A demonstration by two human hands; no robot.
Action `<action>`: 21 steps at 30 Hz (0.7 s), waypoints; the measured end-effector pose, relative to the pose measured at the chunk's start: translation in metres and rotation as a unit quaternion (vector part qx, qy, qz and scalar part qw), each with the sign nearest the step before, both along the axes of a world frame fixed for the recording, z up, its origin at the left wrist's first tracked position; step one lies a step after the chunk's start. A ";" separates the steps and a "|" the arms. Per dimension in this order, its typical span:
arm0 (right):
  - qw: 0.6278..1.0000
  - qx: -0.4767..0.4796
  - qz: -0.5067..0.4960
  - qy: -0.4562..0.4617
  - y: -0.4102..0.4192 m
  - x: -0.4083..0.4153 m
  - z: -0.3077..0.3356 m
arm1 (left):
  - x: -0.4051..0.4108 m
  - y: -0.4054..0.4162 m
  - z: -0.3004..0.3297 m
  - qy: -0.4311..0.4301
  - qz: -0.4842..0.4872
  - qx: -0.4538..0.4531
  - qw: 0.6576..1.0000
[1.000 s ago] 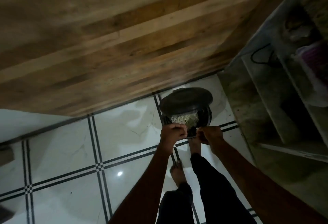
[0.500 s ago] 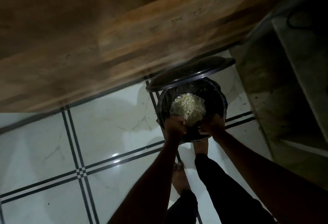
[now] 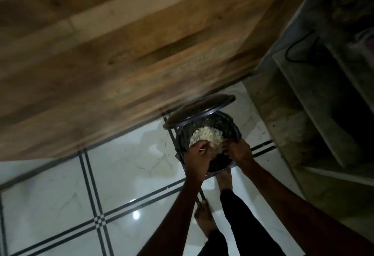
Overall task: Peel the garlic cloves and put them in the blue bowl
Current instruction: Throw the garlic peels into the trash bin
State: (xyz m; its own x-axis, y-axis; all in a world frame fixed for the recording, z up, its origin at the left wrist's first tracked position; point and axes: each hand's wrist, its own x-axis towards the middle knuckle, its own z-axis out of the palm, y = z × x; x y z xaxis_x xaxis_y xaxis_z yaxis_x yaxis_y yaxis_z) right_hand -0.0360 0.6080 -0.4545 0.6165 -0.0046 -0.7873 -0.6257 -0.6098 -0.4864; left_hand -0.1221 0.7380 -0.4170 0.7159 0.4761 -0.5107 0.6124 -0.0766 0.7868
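Note:
A pale heap of garlic peels (image 3: 208, 136) hangs over the open black-lined bin (image 3: 232, 126), whose lid (image 3: 198, 110) stands raised behind it. The heap seems to lie in a round dish tipped away from me, with only a bit of its left edge showing. My left hand (image 3: 197, 158) grips the heap's near left side with curled fingers, and a thin pale stick lies across them. At the near right side, my right hand (image 3: 239, 152) holds on in the same way. No blue bowl or peeled clove is in view.
The bin stands on a glossy white tiled floor (image 3: 121, 174) against a wooden panel (image 3: 141, 53). Grey stone shelves (image 3: 315, 103) rise close on the right. My bare feet are just below the bin, one (image 3: 222, 180) at its base and the other (image 3: 204, 221) behind it.
The camera has moved in over the bin, and its lid has swung up further. Both hands have tipped the heap of peels further into the bin's mouth.

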 end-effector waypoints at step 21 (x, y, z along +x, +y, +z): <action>0.920 0.125 -0.246 -0.278 -0.308 -0.151 0.486 | -0.059 -0.281 0.417 -0.200 -0.251 -0.088 0.943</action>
